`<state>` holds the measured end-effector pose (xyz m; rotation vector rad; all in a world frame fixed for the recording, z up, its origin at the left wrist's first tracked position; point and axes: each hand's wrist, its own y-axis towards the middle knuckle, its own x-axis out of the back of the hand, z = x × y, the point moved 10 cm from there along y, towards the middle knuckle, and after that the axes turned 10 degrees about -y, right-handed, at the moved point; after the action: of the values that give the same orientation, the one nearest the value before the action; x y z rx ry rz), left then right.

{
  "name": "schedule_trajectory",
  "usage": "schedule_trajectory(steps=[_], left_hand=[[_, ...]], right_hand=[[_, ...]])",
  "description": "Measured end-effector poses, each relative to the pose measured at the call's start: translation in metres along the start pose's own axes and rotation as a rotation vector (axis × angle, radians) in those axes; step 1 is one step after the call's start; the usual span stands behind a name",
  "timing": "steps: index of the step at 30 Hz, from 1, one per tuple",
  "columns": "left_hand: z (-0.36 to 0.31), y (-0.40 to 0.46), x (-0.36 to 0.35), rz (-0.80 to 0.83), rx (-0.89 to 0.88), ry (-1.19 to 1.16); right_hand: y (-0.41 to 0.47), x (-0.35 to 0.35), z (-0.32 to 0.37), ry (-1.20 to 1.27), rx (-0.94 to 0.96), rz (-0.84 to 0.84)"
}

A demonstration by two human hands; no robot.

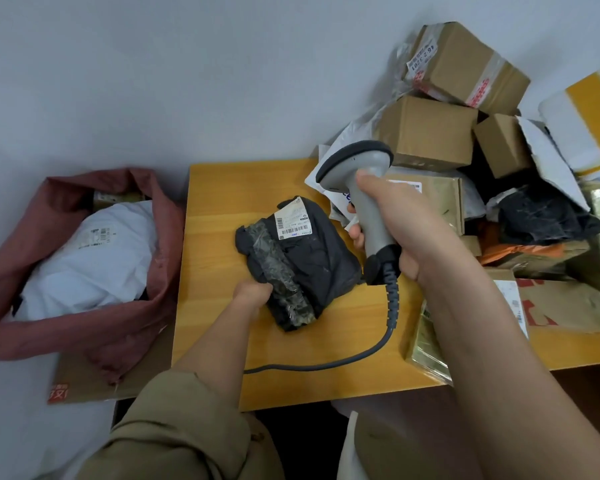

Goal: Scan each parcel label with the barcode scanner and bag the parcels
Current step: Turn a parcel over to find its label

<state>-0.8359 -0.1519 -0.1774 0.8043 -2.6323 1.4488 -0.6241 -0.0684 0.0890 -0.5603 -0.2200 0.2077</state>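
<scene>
The dark grey polybag parcel [300, 261] lies on the yellow wooden table [222, 209], its long axis running from the near-right corner up toward the far left edge, with a strip of crinkled clear tape [281, 275] across its left side. Its white barcode label [293, 220] sits at the far end, facing up. The left hand [252, 294] grips the parcel's near-left edge, fingers curled onto it. The right hand [392, 226] is wrapped tight around the handle of the grey barcode scanner [364, 188], held upright just right of the parcel; its head tilts left and down toward the label. The coiled cable [378, 341] trails across the table toward the near edge. At the left, a reddish-brown sack [146, 265] stands open with a white parcel [90, 258] inside. At the right, cardboard boxes [430, 133] and mailers are heaped.
</scene>
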Motion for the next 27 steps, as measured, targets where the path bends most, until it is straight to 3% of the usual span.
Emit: schedule_trajectory(steps=[4, 8, 11, 15, 22, 27], left_hand=[[-0.019, -0.014, 0.003, 0.024, -0.006, -0.431], [-0.047, -0.022, 0.042, -0.130, -0.072, -0.660], [-0.073, -0.033, 0.058, -0.045, -0.117, -0.908], [-0.112, -0.043, 0.098, 0.049, -0.289, -0.893], [-0.121, -0.024, 0.250, -0.233, -0.434, -1.117], [-0.094, 0.014, 0.343, -0.408, -0.384, -1.186]], right_hand=[[0.028, -0.003, -0.015, -0.041, 0.027, -0.005], [0.059, -0.015, -0.041, -0.045, -0.030, 0.003], [0.075, -0.039, -0.053, -0.044, -0.066, 0.059], [0.080, -0.087, -0.049, 0.010, -0.039, 0.155], [0.079, -0.173, -0.012, 0.016, 0.102, 0.196], [0.081, -0.242, -0.011, 0.013, 0.085, 0.171]])
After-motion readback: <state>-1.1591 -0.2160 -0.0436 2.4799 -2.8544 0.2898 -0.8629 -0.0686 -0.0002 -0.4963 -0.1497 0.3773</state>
